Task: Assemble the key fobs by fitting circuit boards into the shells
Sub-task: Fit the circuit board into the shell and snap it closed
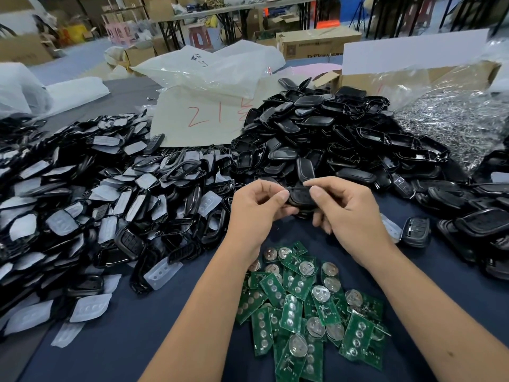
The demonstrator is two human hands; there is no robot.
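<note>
Both hands on one glossy black shell [298,194]

Pinched by left hand [257,209] and right hand [348,213] fingers above flat green circuit boards [308,307] near the worktop's [132,337] near edge.

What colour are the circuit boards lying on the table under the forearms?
Green, with round silver parts, seen clearly in the head view: circuit boards.

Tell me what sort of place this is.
Probably a small assembly workshop or warehouse floor. A worktable holds bulk heaps of black key fob shells and loose green circuit boards, with cardboard cartons and folding tables behind. Both hands hold one shell.
</note>
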